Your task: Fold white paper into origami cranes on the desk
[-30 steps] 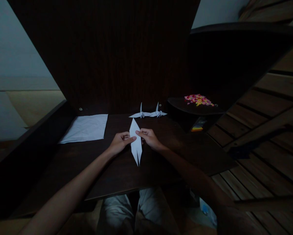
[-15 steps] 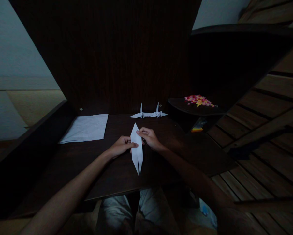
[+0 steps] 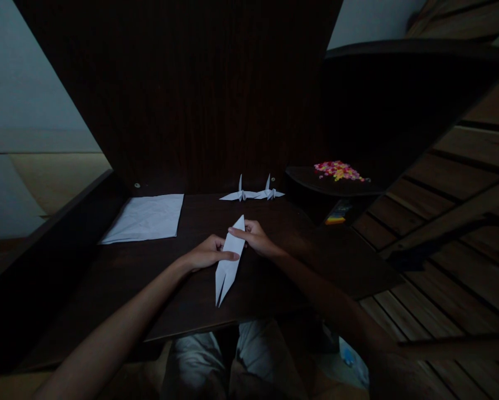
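Observation:
Between my two hands is a folded white origami paper [image 3: 228, 269], long and narrow, with a split lower end and a pointed top. It tilts with the top leaning right. My left hand [image 3: 206, 252] grips its left edge, thumb lying across the front near the middle. Higher up, my right hand [image 3: 255, 236] pinches the right edge, its thumb on the front face; the fingers behind the paper are mostly hidden. Beyond the hands, two folded white paper cranes [image 3: 241, 195] stand close together at the back of the dark desk [image 3: 182, 305].
Flat white paper sheets [image 3: 147, 218] lie at the left. On a small rounded shelf [image 3: 301, 179] at the right sits a pile of pink, red and yellow pieces [image 3: 339, 170]. A tall dark panel [image 3: 199, 100] rises behind, and a raised side board [image 3: 66, 225] edges the left.
The folded paper has turned from nearly upright to tilted, its top moving right and its split end moving left. Both hands still hold it, shifted slightly along it.

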The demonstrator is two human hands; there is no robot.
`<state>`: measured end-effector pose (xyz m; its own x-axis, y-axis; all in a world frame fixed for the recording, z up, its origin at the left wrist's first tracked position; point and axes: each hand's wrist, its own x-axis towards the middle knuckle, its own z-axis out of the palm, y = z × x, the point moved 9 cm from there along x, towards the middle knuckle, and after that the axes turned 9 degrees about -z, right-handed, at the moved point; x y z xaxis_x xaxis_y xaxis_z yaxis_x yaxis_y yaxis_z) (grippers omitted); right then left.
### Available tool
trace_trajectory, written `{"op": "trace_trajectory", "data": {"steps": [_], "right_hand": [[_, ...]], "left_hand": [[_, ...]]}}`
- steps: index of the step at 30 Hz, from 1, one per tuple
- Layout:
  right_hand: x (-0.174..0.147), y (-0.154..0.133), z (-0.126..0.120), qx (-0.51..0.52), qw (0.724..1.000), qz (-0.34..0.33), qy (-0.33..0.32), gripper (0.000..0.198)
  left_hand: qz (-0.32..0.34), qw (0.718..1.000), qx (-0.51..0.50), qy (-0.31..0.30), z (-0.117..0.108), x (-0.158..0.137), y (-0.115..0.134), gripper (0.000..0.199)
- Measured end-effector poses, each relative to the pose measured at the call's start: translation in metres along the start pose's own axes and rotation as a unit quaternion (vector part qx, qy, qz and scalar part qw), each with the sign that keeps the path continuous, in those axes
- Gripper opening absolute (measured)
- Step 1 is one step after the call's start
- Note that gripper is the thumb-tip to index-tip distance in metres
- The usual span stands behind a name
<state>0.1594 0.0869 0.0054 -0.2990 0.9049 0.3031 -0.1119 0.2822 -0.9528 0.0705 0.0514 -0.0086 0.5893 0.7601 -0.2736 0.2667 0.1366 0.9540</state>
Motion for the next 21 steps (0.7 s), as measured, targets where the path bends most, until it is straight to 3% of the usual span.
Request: {"op": "trace_trajectory", "data": {"steps": [11,15,21], "right_hand": [[0.003,0.014,-0.013,0.028,0.998,0.023,0.057,0.056],[0.003,0.014,-0.008,0.039,0.998,0.038,0.019,0.051],[-0.004,0.008,0.016,-0.058,0.990,0.027,-0.124,0.039]], "left_hand": [[-0.040,0.999,0.012,-0.027,0.002,-0.001,-0.005,0.023],[0.001,0.995,-0.058,0.079,-0.017,0.001,0.003,0.030],[0.063,0.944,-0.201,0.254,-0.058,-0.006,0.001,0.035]]}}
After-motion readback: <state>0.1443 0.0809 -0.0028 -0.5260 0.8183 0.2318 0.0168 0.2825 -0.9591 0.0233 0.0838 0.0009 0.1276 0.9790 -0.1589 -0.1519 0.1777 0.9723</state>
